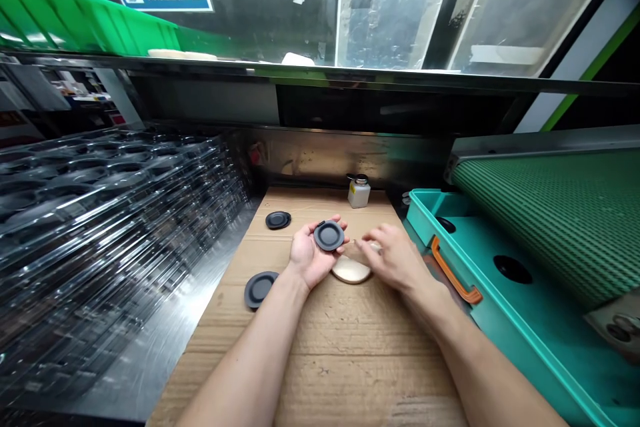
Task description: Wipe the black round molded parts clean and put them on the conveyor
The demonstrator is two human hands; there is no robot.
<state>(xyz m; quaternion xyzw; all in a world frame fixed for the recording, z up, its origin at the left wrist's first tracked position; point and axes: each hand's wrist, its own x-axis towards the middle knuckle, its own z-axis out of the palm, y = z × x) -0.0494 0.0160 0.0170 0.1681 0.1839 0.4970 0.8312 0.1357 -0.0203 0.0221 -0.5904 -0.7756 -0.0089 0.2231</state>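
My left hand [311, 257] is turned palm up, its fingers around a small dark grey round lid [329, 235] with a raised rim and a tab. Close on its right, my right hand [393, 255] has its fingers bent together toward the thumb; whatever lies between the fingertips is too small or hidden to name. Below the hands a cream round pad [351, 269] lies on the cardboard [350, 353], and a bit of cream shows behind the right fingers. Two more dark lids rest on the left: a lid [277, 219] farther back and a larger lid [259, 289] beside my left forearm.
A white bottle with a metal top [359, 191] stands at the back. Stacked clear plastic trays [100, 213] fill the left. A teal bin [500, 320] with an orange handle and dark discs sits right, under a green conveyor belt [555, 207]. A green basket [90, 20] is on the shelf.
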